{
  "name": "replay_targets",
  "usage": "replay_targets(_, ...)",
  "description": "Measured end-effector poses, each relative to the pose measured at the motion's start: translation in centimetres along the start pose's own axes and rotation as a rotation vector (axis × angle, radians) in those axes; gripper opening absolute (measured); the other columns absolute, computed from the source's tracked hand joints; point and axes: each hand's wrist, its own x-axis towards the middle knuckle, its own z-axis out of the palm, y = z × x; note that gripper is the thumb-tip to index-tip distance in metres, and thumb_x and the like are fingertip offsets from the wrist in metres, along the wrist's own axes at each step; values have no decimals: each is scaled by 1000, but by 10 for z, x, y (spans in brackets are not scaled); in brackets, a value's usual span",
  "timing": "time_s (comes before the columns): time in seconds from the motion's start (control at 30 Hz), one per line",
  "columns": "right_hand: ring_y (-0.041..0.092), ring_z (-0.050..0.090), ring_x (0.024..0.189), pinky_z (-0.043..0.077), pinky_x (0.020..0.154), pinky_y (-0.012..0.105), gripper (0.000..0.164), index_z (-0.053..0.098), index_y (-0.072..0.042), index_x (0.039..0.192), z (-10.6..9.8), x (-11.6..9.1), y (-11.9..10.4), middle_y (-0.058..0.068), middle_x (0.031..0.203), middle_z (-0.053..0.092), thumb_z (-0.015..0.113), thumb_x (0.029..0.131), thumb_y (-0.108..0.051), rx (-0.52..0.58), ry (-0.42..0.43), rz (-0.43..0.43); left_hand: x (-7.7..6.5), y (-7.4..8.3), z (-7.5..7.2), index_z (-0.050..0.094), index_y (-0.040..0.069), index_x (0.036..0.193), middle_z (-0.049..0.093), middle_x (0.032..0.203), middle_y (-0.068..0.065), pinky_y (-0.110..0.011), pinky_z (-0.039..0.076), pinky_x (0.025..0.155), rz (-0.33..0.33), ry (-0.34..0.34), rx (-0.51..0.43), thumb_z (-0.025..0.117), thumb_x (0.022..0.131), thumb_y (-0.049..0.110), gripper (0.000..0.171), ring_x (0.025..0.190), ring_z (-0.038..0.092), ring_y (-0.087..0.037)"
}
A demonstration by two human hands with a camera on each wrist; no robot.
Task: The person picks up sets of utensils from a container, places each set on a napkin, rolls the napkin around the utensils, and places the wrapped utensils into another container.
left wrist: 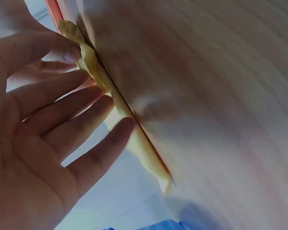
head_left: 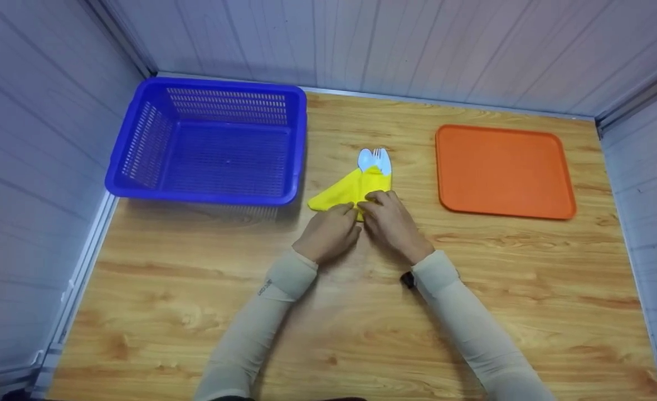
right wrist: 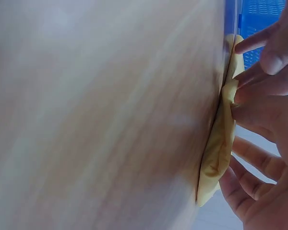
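A folded yellow cloth napkin [head_left: 336, 192] lies on the table, one pointed corner reaching left. Out of its far end stick a white spoon [head_left: 365, 159], a fork [head_left: 377, 154] and a knife [head_left: 385, 162]; their lower parts are hidden under the cloth. My left hand [head_left: 328, 231] touches the near left part of the napkin, its fingers mostly straight in the left wrist view. Beside it, my right hand [head_left: 392, 223] rests fingertips and thumb on the folded right part. In the right wrist view the napkin [right wrist: 218, 148] shows a thick raised fold under the fingertips.
At the back left stands a blue plastic basket [head_left: 205, 195] with slotted walls. An orange tray [head_left: 504, 172] lies flat on the right side of the wooden table [head_left: 356, 334]. Pale panel walls [head_left: 395, 50] close in the back and both sides.
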Motion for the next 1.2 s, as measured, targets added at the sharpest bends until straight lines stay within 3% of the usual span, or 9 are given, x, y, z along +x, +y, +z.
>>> replay_targets(0.1,38,54,106,48,92,45,22,73,1,112,0,1,1,20,117,61,68,91,-1,7,2,1,0,-5,-2,63,-3,124,57,135,-23,-49,51,96,-84,35,47,57,100,24,37,123,54,-38)
replay_targets(0.23,38,54,105,48,92,45,21,73,1,112,0,2,1,20,115,62,68,91,-1,6,-12,4,0,-9,-5,54,-6,137,46,142,-31,-53,51,93,-257,27,80,57,100,25,49,126,48,-47)
replay_targets(0.37,37,54,105,48,91,44,22,73,0,113,0,2,1,19,115,62,68,92,-3,-4,-28,13,-1,-12,-4,49,-11,139,48,137,-34,-52,55,85,-360,9,68,57,100,24,53,117,52,-47)
replay_targets(0.47,37,54,106,48,92,44,22,73,0,113,0,1,1,19,116,62,69,92,-3,-3,-27,15,0,-15,-4,48,-13,138,52,129,-32,-49,57,79,-370,6,40,57,99,23,54,111,54,-45)
replay_targets(0.73,34,54,107,48,93,41,24,72,-2,116,-2,2,1,16,118,63,69,92,-4,18,-57,51,5,-22,-7,38,-11,146,46,133,-31,-47,51,95,-483,-30,-118,59,100,27,63,124,48,-41)
replay_targets(0.97,34,54,107,48,92,42,23,72,-1,116,-2,2,1,16,118,63,68,93,-5,22,-63,60,9,-27,-3,46,-9,139,43,129,-27,-44,49,97,-578,-11,-267,58,100,27,54,113,54,-35)
replay_targets(1.2,35,55,105,49,90,41,23,73,-1,114,-1,2,2,16,115,64,71,91,-3,26,-35,33,7,-29,-5,53,-6,120,61,110,-23,-45,53,84,-488,112,-375,66,95,17,37,99,61,-34)
